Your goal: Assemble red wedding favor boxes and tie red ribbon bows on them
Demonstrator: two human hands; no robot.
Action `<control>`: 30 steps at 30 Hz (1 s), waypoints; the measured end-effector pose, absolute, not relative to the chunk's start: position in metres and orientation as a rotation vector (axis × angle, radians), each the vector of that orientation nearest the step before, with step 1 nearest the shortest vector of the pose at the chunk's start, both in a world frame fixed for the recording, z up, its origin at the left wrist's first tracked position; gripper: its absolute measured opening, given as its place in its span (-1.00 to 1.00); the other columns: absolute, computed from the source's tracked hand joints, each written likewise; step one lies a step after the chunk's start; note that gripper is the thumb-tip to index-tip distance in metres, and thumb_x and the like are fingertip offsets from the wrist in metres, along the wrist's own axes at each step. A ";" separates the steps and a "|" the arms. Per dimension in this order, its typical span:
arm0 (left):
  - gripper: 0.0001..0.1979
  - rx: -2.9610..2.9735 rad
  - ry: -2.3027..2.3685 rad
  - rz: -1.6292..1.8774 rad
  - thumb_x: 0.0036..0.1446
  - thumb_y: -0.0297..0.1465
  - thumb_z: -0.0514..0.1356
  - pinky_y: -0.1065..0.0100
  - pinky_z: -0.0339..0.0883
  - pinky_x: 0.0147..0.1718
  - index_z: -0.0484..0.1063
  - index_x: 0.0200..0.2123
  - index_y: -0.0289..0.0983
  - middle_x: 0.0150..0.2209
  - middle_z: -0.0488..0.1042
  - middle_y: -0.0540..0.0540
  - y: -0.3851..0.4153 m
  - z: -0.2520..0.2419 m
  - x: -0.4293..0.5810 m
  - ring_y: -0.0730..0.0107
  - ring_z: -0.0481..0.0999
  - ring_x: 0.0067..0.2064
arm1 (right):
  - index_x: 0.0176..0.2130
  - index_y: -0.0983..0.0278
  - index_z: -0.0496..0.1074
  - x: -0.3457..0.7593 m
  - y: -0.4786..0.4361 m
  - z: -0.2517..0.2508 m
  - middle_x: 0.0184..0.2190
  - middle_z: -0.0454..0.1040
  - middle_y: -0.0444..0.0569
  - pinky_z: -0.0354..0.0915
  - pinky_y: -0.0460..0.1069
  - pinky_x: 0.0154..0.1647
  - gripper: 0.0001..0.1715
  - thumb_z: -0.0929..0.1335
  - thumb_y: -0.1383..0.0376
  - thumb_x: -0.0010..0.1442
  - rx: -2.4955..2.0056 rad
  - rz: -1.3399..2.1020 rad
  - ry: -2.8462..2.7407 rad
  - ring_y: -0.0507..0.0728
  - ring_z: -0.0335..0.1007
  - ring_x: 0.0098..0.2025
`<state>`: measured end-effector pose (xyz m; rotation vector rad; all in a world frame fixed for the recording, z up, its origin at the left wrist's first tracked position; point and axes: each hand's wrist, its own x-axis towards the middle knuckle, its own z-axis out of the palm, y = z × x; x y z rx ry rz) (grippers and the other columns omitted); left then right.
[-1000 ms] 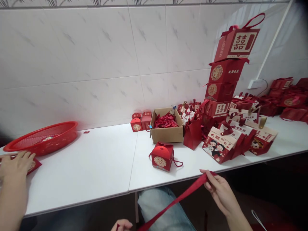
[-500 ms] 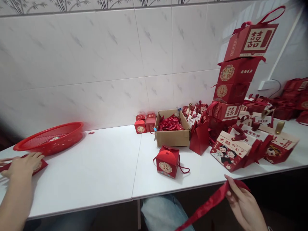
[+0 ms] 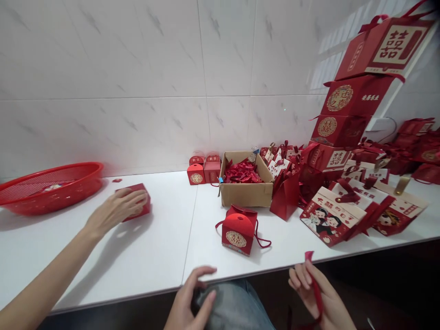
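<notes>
Below the table's front edge, my right hand [image 3: 321, 293] pinches a red ribbon [image 3: 316, 295], its short end sticking up above the fingers and the rest hanging down. My left hand [image 3: 192, 302] is over the jeans-covered knee, thumb and fingers curved apart with nothing between them. On the table between my hands stands a small red gift box [image 3: 239, 231] with a round gold emblem and dark red cord handles. Behind it, an open cardboard box [image 3: 245, 195] holds a heap of red ribbons [image 3: 242, 172].
From the left, another person's hand [image 3: 125, 204] rests on a red box [image 3: 142, 201]. A red plastic basket [image 3: 51, 201] sits far left. Two small red boxes [image 3: 196, 175] stand by the wall. A tall leaning box stack [image 3: 345, 98] and several gift boxes [image 3: 330, 215] crowd the right.
My left hand has come into view from below. My right hand has shifted slightly left with the ribbon, now drawn in closer. The other person's hand has moved right with a red box.
</notes>
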<state>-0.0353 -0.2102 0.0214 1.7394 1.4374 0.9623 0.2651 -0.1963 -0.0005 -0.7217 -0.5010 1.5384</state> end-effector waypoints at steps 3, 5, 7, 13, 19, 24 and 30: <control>-0.52 1.966 1.324 1.037 0.15 -0.28 0.14 0.18 0.27 0.07 0.17 0.14 -0.14 0.18 0.24 -0.18 -0.163 0.054 -0.024 0.17 0.29 0.15 | -0.70 0.28 0.23 0.255 -0.199 0.004 -0.69 0.16 -0.16 0.16 -0.04 -0.44 -0.49 0.40 0.10 0.09 -0.768 1.580 -0.611 0.02 0.15 -0.55; -0.40 2.066 1.215 1.044 0.09 -0.25 0.20 0.13 0.24 0.11 0.10 0.19 -0.14 0.23 0.15 -0.19 -0.129 0.070 -0.018 0.12 0.17 0.24 | -0.70 0.28 0.21 0.253 -0.199 0.006 -0.69 0.16 -0.16 0.13 -0.04 -0.46 -0.48 0.40 0.07 0.09 -0.791 1.588 -0.648 0.01 0.14 -0.57; -0.24 2.152 1.133 0.994 0.01 -0.19 0.26 0.06 0.13 0.18 0.02 0.24 -0.15 0.29 0.05 -0.21 -0.098 0.082 -0.014 0.08 0.07 0.29 | -0.70 0.27 0.18 0.255 -0.198 0.006 -0.71 0.15 -0.17 0.10 -0.05 -0.48 -0.45 0.40 0.04 0.07 -0.783 1.607 -0.665 0.00 0.11 -0.59; 0.10 2.317 0.869 0.572 -0.23 -0.11 0.38 -0.07 -0.09 0.23 -0.17 0.31 -0.08 0.37 -0.24 -0.15 -0.044 0.096 -0.008 -0.02 -0.22 0.36 | -0.68 0.26 0.14 0.265 -0.197 0.004 -0.71 0.19 -0.16 0.09 -0.06 -0.50 -0.44 0.38 0.02 0.09 -0.728 1.671 -0.666 0.00 0.15 -0.60; -0.28 2.201 0.924 0.605 -0.03 -0.11 0.26 0.14 0.30 0.04 0.15 0.19 -0.16 0.17 0.27 -0.20 -0.044 0.093 0.004 0.09 0.35 0.13 | -0.63 0.27 0.19 0.262 -0.195 0.005 -0.67 0.24 -0.14 0.11 -0.05 -0.48 -0.50 0.33 0.06 0.17 -0.704 1.684 -0.670 0.01 0.18 -0.58; -0.24 2.229 1.407 0.796 -0.03 0.00 0.20 0.06 0.34 -0.10 0.14 0.19 -0.19 0.11 0.26 -0.31 -0.083 0.086 0.009 -0.04 0.44 -0.03 | -0.61 0.29 0.24 0.261 -0.191 0.017 -0.67 0.22 -0.16 0.08 -0.06 -0.48 -0.52 0.35 0.05 0.14 -0.797 1.657 -0.741 0.01 0.17 -0.58; 0.02 2.206 1.561 1.094 -0.07 -0.02 0.26 -0.11 0.05 0.15 -0.26 0.30 -0.19 0.28 -0.08 -0.35 -0.111 0.042 0.011 -0.16 0.01 0.28 | -0.66 0.28 0.19 0.258 -0.174 0.038 -0.74 0.15 -0.18 0.03 -0.06 -0.47 -0.47 0.34 0.04 0.15 -0.899 1.490 -0.956 0.00 0.13 -0.59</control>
